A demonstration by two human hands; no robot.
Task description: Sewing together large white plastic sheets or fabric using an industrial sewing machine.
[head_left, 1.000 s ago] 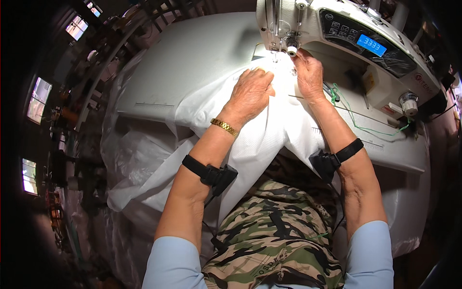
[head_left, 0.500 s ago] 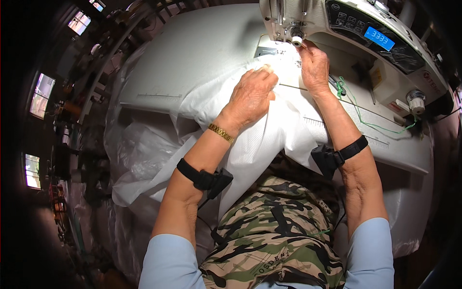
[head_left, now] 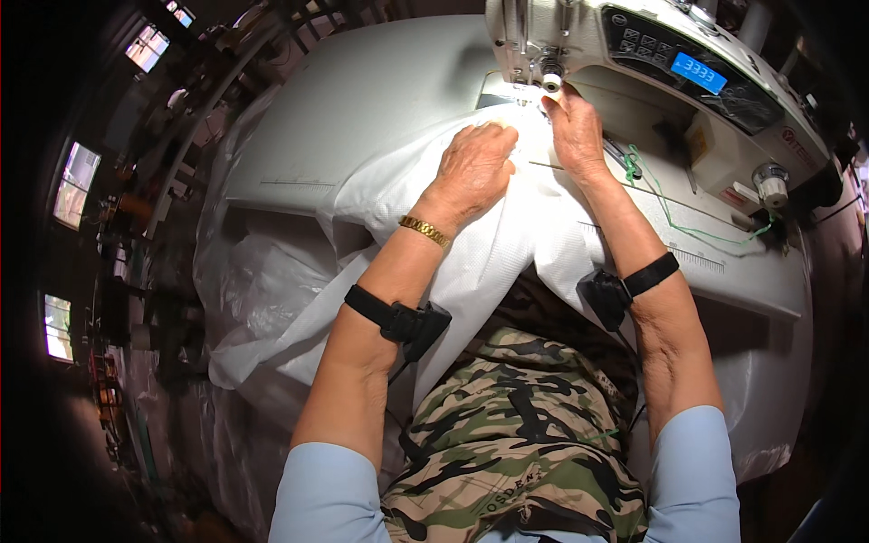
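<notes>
A white textured fabric [head_left: 489, 244] spreads over the front of the sewing machine bed and hangs down over my lap. My left hand [head_left: 473, 170] is closed on the fabric, a short way in front of the machine's needle area. Close beside the presser foot, my right hand [head_left: 574, 129] has its fingers bent together at the fabric's edge under the lamp. The sewing machine head [head_left: 550, 41] stands directly above that brightly lit spot. Glare hides the exact stitching point and the tips of my right fingers.
A control panel with a blue screen [head_left: 699, 72] is on the machine arm. Green thread [head_left: 674, 217] trails over the table's right part. Clear plastic sheeting [head_left: 272, 281] hangs at the left. A printed ruler [head_left: 697, 260] runs along the table's front edge.
My right hand has shifted slightly left, with its fingers at the fabric by the presser foot. My left hand keeps its grip almost in place. The whole view has drifted slightly.
</notes>
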